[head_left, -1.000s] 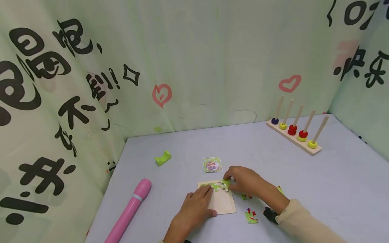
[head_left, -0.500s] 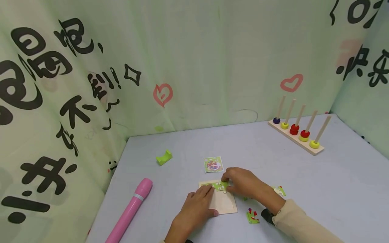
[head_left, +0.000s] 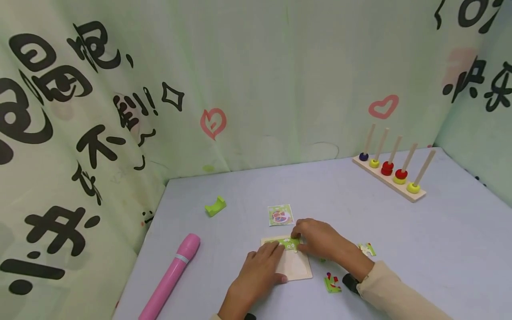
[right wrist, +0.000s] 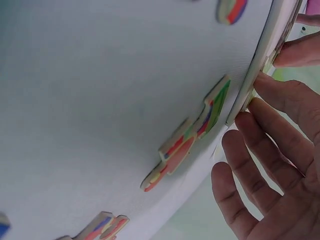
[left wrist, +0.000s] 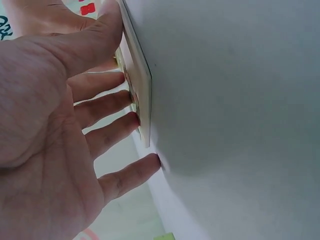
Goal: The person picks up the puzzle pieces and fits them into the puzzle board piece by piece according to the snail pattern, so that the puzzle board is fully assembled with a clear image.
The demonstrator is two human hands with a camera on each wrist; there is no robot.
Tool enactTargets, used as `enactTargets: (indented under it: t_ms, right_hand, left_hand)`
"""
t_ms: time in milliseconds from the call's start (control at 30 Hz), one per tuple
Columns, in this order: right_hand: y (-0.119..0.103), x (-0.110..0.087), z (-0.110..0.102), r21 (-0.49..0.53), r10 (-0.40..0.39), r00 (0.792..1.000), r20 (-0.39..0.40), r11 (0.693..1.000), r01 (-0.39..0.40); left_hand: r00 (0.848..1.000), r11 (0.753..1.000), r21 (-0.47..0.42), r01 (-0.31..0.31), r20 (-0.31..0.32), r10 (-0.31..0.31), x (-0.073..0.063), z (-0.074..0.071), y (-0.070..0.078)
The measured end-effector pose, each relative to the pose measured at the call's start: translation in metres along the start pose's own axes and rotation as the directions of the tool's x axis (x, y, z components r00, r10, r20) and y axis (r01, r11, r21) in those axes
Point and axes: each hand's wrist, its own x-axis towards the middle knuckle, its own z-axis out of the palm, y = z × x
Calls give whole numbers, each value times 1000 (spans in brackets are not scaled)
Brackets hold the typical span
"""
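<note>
A square wooden puzzle tray [head_left: 297, 269] lies on the table, with green jigsaw pieces [head_left: 285, 242] along its far edge. My left hand [head_left: 258, 272] rests on the tray's left side, fingers extended over the pieces and thumb near the front edge. In the left wrist view three fingertips [left wrist: 131, 120] touch the tray top, while the little finger reaches past its edge. At the far right corner my right hand [head_left: 320, 240] pinches a green jigsaw piece [head_left: 294, 245] between thumb and finger, flat in the row. In the right wrist view its fingertips meet the tray's edge [right wrist: 257, 65].
Loose jigsaw pieces [head_left: 332, 283] lie right of the tray, another [head_left: 366, 250] beyond the right wrist. A picture card [head_left: 281, 215] sits behind the tray. Farther out are a pink tube-shaped object [head_left: 172, 276], a green curved block [head_left: 216, 207] and a peg stand with rings [head_left: 390, 180].
My right hand has brought the green piece slightly left and down into the row at the tray's far corner. The left hand has stayed put on the tray.
</note>
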Motion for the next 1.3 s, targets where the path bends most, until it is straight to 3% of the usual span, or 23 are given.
enactTargets:
  t_ms: [133, 367, 567, 1000, 1300]
  right_hand:
    - [1, -1, 0, 10, 8, 1000, 0, 1000, -8]
    - [1, -1, -1, 14, 25, 1000, 10, 1000, -26]
    - [0, -3, 1, 34, 45, 999, 21, 998, -46]
    - [-5, 8, -2, -3, -23, 1000, 11, 1000, 23]
    - [-5, 4, -2, 4, 63, 998, 20, 998, -63]
  left_hand:
    - [1000, 1000, 3, -8, 6, 8, 3, 1, 3]
    - [997, 998, 57, 30, 69, -34, 6, -5, 9]
    - [997, 998, 64, 17, 74, -22, 5, -6, 9]
    - [997, 997, 62, 37, 67, -41, 5, -8, 2]
    - [997, 999, 31, 26, 73, -28, 7, -5, 4]
